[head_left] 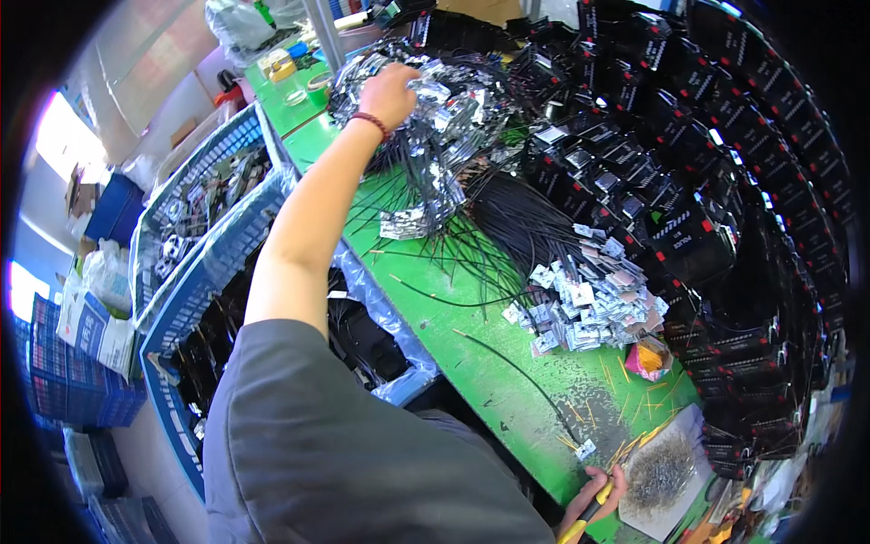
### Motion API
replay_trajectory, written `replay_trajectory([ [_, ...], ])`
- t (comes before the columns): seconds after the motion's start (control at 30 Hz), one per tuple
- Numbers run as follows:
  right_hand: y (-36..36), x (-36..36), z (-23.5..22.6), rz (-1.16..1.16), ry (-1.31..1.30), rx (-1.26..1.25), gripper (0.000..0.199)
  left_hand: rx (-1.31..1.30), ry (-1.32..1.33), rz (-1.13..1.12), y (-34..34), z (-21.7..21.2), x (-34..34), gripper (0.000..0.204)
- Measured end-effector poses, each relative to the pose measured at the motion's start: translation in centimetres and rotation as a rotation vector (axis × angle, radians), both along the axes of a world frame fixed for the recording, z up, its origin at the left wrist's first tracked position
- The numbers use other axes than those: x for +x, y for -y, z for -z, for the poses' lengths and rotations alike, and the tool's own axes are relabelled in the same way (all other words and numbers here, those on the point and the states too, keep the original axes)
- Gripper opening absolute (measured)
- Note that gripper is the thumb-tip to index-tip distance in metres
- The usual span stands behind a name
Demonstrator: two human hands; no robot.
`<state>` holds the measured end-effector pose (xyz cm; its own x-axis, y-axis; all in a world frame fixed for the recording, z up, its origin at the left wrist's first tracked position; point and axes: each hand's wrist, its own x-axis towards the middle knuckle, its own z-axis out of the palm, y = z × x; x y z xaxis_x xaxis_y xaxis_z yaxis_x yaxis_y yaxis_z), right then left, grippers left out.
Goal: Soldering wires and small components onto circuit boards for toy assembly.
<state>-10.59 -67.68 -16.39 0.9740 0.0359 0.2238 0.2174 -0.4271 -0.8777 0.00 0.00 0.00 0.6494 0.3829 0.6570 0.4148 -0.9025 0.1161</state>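
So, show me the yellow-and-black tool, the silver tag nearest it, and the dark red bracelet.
Yellow-and-black tool [590, 511]: head view, middle of its handle.
Silver tag [585, 450]: head view, centre of its face.
Dark red bracelet [371, 120]: head view, middle of its band.

Passage noted along the near edge of the green tabletop [485, 385], beside one loose cable [526, 371]. Black cable bundle [512, 213] and silver tags [594, 304] obstruct mid-table; stacked black packages [716, 118] wall off the right side.
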Motion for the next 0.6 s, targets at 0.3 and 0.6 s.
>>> replay_trajectory([
  [0.3, -0.6, 0.8, -0.7, -0.077, 0.124, -0.071, 0.028, -0.329, -0.017, -0.143, -4.9, -1.1, 0.5, 0.020],
  [0.6, -0.6, 0.6, -1.0, 0.075, -0.018, 0.198, 0.025, 0.328, 0.684, 0.644, 14.1, -13.3, -4.6, 0.014],
])
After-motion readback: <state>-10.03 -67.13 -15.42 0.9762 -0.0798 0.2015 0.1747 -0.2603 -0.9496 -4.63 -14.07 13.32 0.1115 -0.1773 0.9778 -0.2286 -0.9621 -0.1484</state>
